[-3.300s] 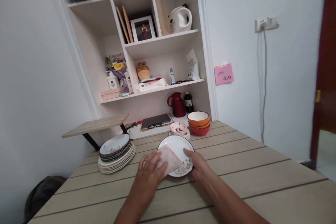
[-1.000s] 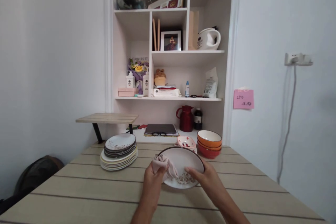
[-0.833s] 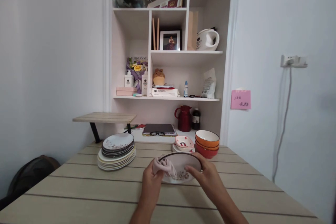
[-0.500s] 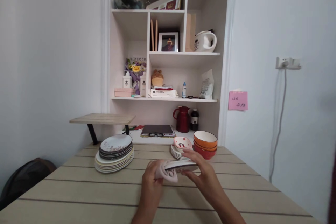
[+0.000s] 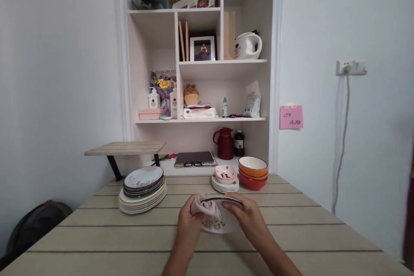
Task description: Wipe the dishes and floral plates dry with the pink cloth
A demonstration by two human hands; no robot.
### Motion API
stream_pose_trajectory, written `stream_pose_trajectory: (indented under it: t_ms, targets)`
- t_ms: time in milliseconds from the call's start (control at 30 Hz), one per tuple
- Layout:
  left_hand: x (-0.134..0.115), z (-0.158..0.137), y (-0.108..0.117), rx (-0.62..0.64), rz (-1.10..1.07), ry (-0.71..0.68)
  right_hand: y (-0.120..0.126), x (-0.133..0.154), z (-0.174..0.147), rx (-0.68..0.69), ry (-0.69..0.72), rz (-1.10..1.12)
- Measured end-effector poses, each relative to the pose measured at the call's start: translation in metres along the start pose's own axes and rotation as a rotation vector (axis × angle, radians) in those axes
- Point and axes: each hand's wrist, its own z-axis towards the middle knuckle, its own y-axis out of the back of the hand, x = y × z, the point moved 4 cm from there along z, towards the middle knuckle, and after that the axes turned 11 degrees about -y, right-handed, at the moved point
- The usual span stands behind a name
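Note:
A white plate point(image 5: 229, 221) with a dark rim and a brown floral print is held tilted above the table, its patterned face toward me. My right hand point(image 5: 250, 214) grips its right edge, thumb on the face and fingers behind. Bunched in my left hand point(image 5: 186, 219) is a pale pink cloth point(image 5: 207, 207), closed around the plate's left edge and lying against its face. The left fingertips are hidden by the cloth and plate.
Stacked plates point(image 5: 144, 189) stand at left, before a small raised shelf point(image 5: 126, 148). Behind my hands are small white dishes point(image 5: 225, 185) topped by a pink-rimmed bowl point(image 5: 225, 173), beside orange and red bowls point(image 5: 253, 177). A red jug point(image 5: 225, 144) stands farther back.
The plate has turned from nearly edge-on to showing its patterned face. Both hands turned with it, still holding the plate and cloth. The camera view has shifted slightly.

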Motion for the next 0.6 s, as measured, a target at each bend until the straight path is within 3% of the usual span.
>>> stream_pose_trajectory:
  t_ms: [167, 467, 600]
  targets:
    - [0.01, -0.007, 0.0, -0.211, -0.183, 0.164, -0.003, -0.006, -0.003, -0.114, -0.157, 0.35]
    - [0.009, -0.019, -0.028, -0.22, -0.535, 0.274, -0.023, -0.013, -0.013, -0.25, -0.417, 0.865]
    - [0.016, -0.019, -0.028, -0.285, -0.527, 0.285, -0.027, -0.012, -0.013, -0.164, -0.433, 0.893]
